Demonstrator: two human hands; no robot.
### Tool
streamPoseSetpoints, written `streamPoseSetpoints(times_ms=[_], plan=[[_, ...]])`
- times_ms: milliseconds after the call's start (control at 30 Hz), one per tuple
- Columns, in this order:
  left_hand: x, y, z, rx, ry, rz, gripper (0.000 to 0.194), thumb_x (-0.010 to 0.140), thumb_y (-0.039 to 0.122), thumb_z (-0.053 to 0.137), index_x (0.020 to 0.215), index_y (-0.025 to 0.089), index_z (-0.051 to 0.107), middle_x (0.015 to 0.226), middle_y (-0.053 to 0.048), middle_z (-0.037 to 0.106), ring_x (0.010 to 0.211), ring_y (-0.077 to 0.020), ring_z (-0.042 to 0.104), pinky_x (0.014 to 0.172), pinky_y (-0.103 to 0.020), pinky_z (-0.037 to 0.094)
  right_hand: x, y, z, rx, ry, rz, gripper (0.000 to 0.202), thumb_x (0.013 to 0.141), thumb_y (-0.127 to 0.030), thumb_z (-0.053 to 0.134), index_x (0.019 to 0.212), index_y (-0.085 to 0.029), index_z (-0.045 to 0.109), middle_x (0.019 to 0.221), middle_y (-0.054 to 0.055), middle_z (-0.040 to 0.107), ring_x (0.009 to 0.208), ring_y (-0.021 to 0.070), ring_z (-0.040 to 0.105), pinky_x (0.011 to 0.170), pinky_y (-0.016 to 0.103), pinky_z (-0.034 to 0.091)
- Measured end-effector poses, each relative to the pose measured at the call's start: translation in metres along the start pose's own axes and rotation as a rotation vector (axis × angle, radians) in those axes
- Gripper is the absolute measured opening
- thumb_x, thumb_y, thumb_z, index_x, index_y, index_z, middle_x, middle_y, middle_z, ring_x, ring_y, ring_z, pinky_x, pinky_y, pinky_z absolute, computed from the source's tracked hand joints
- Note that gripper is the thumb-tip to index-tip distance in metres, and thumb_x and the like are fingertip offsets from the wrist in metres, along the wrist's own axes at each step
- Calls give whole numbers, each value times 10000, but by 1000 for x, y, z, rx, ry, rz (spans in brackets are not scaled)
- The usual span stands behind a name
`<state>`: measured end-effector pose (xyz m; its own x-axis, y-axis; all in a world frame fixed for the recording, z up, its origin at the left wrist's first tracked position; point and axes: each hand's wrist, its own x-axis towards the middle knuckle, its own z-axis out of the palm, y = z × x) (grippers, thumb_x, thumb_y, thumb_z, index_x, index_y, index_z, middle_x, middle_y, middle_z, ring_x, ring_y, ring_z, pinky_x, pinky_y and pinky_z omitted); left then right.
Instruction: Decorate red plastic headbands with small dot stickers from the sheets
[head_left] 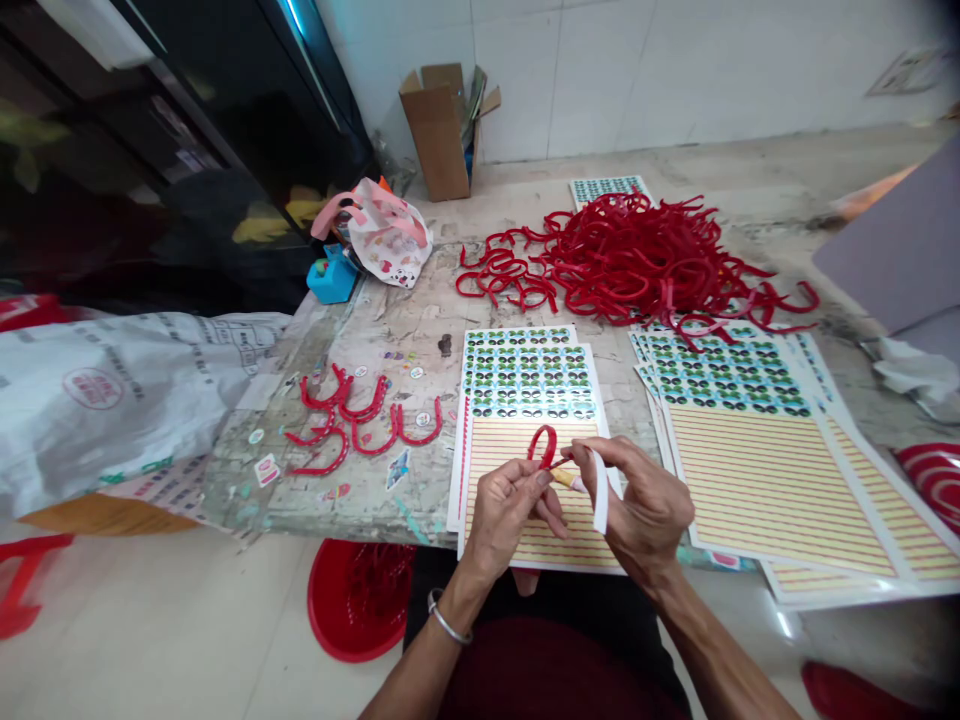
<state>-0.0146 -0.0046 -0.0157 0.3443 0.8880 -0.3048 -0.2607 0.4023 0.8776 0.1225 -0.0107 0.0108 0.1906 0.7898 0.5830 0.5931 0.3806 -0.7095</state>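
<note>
Red band between two hands, above a sticker sheet
Left hand pinches the band; right hand grips a white strip beside it; several loose bands lie leftward on the table; a heap of red bands lies farther back.

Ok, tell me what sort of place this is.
Probably a small workroom, perhaps at home, for piecework by hand: a large heap of curved red bands lies on a worn, stained table, flat white-bordered sheets with printed rows are spread nearby, and a round red basket stands below.
</note>
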Motion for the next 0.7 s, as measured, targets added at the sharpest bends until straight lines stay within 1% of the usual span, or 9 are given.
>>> streamPoseSetpoints(times_ms=[67,133,167,233,400,567,700], plan=[[-1,1,0,-21,-23,0,207,834,327,551,844,120,541,587,7,622,420,-109,601,466,-197,430,0,2,1,-8,40,95,157,760,-117,636,885,-210,658,741,-1,676,631,129,620,591,240,479],[-3,2,0,-59,-51,-15,186,834,307,554,820,123,533,584,12,615,412,-103,594,486,-208,451,2,5,4,22,73,220,73,779,-173,632,844,-195,654,732,4,671,614,129,622,582,241,484],[-4,3,0,-81,-65,-31,175,832,297,557,812,126,528,578,16,611,405,-101,589,493,-216,462,4,7,5,54,74,273,44,786,-199,628,823,-187,649,718,5,665,603,129,620,575,242,486],[-6,3,-1,-121,-82,-62,156,827,279,566,812,131,521,562,24,605,393,-98,581,500,-226,478,6,10,8,119,48,341,57,797,-233,620,800,-180,640,695,3,657,598,129,617,569,240,486],[-7,2,-4,-178,-100,-102,140,820,266,572,831,134,526,550,30,604,372,-94,569,500,-241,499,8,16,12,169,-7,385,99,812,-265,601,794,-179,646,715,10,669,600,125,607,558,238,478],[-7,2,-3,-186,-108,-104,136,814,266,577,821,139,528,540,31,609,366,-91,567,489,-228,492,6,20,15,208,-18,447,127,812,-289,596,805,-171,644,739,27,683,591,125,606,537,237,482],[-8,4,-2,-193,-118,-110,145,808,272,581,795,140,521,535,32,607,357,-84,556,493,-230,496,6,20,17,309,-35,525,149,801,-309,601,820,-165,637,754,43,698,598,134,628,515,234,509]])
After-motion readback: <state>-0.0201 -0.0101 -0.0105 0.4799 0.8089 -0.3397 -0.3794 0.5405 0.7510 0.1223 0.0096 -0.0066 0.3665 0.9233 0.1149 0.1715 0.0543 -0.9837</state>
